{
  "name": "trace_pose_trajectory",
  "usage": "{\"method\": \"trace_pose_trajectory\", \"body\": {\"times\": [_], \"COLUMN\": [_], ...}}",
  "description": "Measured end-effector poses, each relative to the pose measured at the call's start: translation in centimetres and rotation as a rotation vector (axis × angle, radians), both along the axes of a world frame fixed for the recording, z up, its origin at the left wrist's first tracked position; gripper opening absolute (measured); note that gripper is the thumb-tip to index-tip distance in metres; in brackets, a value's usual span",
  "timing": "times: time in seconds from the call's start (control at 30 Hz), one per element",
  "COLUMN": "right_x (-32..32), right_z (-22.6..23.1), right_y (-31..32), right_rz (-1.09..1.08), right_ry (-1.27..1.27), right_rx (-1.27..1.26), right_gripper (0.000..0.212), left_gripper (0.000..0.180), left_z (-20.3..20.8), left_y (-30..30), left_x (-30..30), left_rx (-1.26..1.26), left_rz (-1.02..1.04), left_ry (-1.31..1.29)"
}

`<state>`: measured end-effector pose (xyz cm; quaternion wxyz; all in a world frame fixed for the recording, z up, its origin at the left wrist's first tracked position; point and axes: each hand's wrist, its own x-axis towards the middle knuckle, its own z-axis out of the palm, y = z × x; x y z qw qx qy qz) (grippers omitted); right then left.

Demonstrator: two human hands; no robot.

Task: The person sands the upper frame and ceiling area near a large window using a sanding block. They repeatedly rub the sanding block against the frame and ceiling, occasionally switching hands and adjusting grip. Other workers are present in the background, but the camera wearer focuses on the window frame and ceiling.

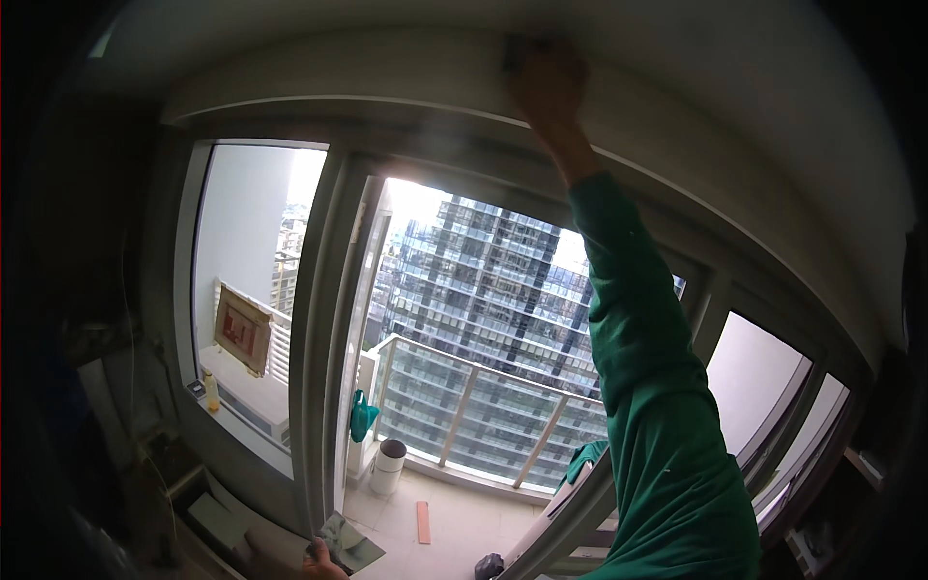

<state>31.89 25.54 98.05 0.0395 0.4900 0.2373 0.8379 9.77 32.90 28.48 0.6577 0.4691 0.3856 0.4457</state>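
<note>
Green sleeve fabric covers the right arm, which is raised overhead so that the right hand (547,89) is pressed against the pale beam above the window frame (338,290). A small dark pad (515,50), perhaps a sanding block or sponge, is seen just under the fingertips, flat on the beam (319,79); the fingers appear curled over it with the palm bearing down, though the exact grip cannot be told because the hand is dark against the light. The pad is judged to be light and fairly stiff or slightly springy, not fragile, and easily held by its upper back with the fingers spread across it, the thumb kept at one edge so that it does not slip sideways along the smooth painted face. At the lower edge of the view the left hand (321,564) is seen low down, closed in a pinch on a folded greyish sheet (348,543), which looks like thin paper or abrasive sheet; it is judged to be light, limp and prone to creasing, best taken by a folded edge. Beyond the glass a balcony railing (474,387) is seen, with a white cylindrical bin (389,466) and a teal bag (362,416) beside it, a framed picture (242,329) resting on a ledge at the left, and a tall glass tower block (488,290) behind.
</note>
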Motion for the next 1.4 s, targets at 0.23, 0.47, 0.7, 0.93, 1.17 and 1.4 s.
{"method": "trace_pose_trajectory", "body": {"times": [0.23, 0.47, 0.7, 0.93, 1.17, 1.4], "right_x": [0.9, -4.1, -6.6, -1.8, -7.7, -12.6], "right_z": [1.4, -2.4, -6.9, 5.2, 4.7, 5.6], "right_y": [0.1, -0.7, -3.5, -3.8, -1.0, -14.3], "right_rz": [0.037, -0.313, 0.074, -0.348, -0.45, -0.558], "right_ry": [-0.116, 0.241, 0.01, 0.0, 0.245, 0.518], "right_rx": [0.091, -0.001, -0.625, -0.711, -0.604, -0.56], "right_gripper": [0.025, 0.032, 0.035, 0.052, 0.026, 0.023], "left_gripper": [0.029, 0.028, 0.028, 0.026, 0.027, 0.023], "left_z": [-3.4, -2.4, -4.6, -4.6, -6.4, -2.6], "left_y": [1.8, 1.2, 2.0, 0.9, -0.2, -2.5], "left_x": [0.9, 0.1, -2.8, -1.9, -0.8, 2.4], "left_rx": [0.26, 0.148, 0.084, 0.091, 0.359, 0.216], "left_rz": [0.06, 0.033, 0.095, 0.035, 0.104, -0.094], "left_ry": [0.053, -0.046, -0.131, 0.003, 0.193, -0.147]}}
